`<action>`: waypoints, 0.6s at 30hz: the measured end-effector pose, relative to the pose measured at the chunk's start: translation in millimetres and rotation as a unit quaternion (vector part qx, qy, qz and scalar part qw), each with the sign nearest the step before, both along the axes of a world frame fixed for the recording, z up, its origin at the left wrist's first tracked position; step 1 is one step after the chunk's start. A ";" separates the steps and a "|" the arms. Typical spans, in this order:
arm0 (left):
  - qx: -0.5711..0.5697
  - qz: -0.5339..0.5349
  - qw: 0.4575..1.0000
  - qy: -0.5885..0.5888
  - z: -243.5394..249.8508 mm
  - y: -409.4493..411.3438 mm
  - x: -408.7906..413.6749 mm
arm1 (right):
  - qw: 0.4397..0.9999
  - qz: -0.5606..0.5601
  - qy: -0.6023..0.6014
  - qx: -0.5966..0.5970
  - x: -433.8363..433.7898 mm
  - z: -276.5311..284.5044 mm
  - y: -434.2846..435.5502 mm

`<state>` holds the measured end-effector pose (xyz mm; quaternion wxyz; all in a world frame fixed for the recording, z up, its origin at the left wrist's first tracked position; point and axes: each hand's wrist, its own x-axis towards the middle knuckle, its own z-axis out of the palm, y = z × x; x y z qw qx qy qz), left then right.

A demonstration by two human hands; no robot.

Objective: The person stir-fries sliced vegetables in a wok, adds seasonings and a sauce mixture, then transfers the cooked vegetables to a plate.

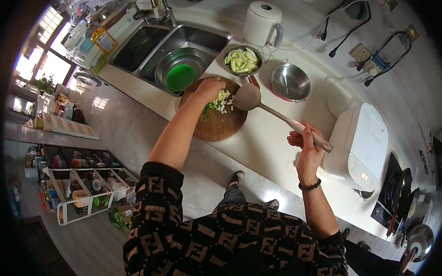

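Observation:
My right hand grips the handle of a greyish-brown spatula. The spatula's broad blade hangs over the right side of a round wooden cutting board. On the board lies a small heap of chopped white pieces, perhaps garlic, with chopped green pieces beside it. My left hand is at the far edge of that heap, fingers bent down; what is under them is hidden. Just beyond the board stands a small pan with a brown handle, filled with sliced pale-green vegetable.
A steel bowl stands right of the pan, with a white kettle behind. Left is a double sink holding a basin and green bowl. A white appliance stands right. Another person's hand is by a lid.

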<state>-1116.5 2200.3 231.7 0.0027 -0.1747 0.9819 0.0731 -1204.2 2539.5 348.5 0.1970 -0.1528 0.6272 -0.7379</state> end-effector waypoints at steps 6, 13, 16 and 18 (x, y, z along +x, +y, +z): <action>0.055 -0.013 0.998 0.038 -5.6 -3.4 3.7 | 0.999 0.016 0.020 0.023 6.6 2.6 -12.5; 0.146 -0.013 0.985 0.085 -1.5 12.3 -2.3 | 0.999 0.001 -0.032 0.000 13.4 -6.5 -30.5; 0.134 -0.023 0.982 0.128 11.2 14.6 -0.4 | 0.998 -0.015 -0.060 -0.014 10.0 -17.1 -26.2; 0.121 -0.024 0.976 0.182 29.1 8.8 12.4 | 0.996 -0.026 -0.079 -0.018 10.1 -18.4 -18.4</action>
